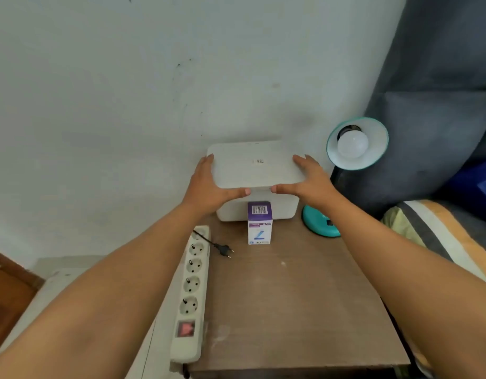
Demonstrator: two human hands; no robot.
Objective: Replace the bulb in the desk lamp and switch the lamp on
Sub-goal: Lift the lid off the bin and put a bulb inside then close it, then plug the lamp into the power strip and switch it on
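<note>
Both hands (213, 187) (308, 181) spread open, gripping the box lid (254, 165) edges; bulb (352, 145) right of it looks light, fragile, so I'd hold its globe gently.

You are seeing one lamp (356, 144), one bulb (352, 144), one bulb carton (259, 227), one white box (255, 165), one power strip (191, 294) showing four sockets.

Teal desk lamp (322, 224), white bulb (352, 145) fitted, shade tilted toward camera; bulb box (259, 227) upright
</note>
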